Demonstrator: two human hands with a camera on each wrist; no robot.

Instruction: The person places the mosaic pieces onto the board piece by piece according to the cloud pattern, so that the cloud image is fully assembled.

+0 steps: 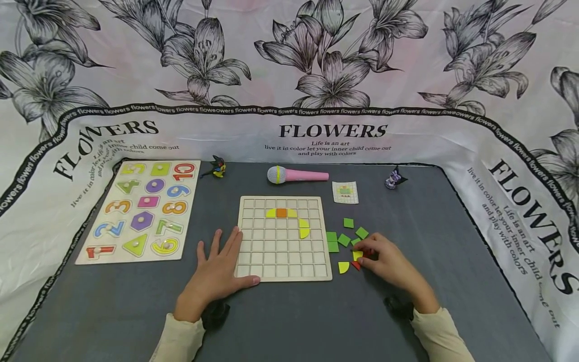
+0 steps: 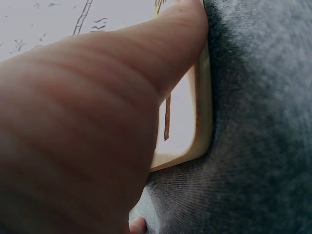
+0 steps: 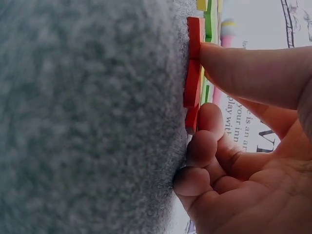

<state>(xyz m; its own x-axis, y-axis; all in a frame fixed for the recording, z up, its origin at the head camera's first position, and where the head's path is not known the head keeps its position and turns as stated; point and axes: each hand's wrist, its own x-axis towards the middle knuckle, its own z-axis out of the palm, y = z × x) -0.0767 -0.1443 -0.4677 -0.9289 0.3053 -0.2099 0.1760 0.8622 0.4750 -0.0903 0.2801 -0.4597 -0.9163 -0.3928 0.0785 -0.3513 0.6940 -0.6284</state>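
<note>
Red pieces (image 3: 192,85) lie right of the wooden board (image 1: 271,257), probably light, stiff, best pinched by their edges. The right hand (image 1: 386,259) touches them with bent fingers, grip unclear; the left hand's (image 1: 217,274) fingers spread straight at the board's left edge.

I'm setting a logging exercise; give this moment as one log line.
left hand: touches grid board | right hand: at red pieces, grip unclear | on board: yellow pieces, orange square

Plain cream sleeves (image 1: 178,338); dark rounded devices (image 1: 216,314) beside wrists (image 1: 189,304); bare hands (image 1: 216,274).
</note>
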